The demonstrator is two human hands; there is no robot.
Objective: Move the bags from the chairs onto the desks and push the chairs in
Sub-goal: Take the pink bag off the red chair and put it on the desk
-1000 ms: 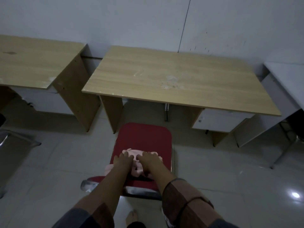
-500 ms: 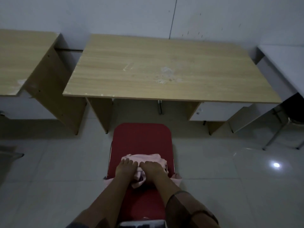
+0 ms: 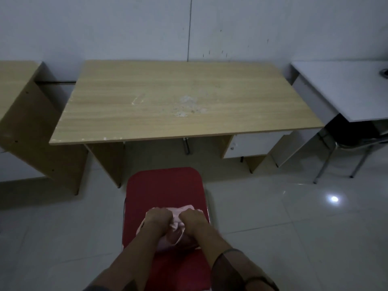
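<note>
Dark sleeves pushed up both forearms, a thin band [image 3: 255, 278] around the right one.

Plain office: wooden desks [image 3: 184, 99], red chair [image 3: 165, 187], tiled floor [image 3: 294, 227].

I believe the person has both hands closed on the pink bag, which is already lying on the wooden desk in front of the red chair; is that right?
Not quite. Both the left hand and the right hand are closed on the pink bag, but it sits on the red chair, not on the wooden desk, as the head view shows. The desk does stand in front of the chair.
</note>
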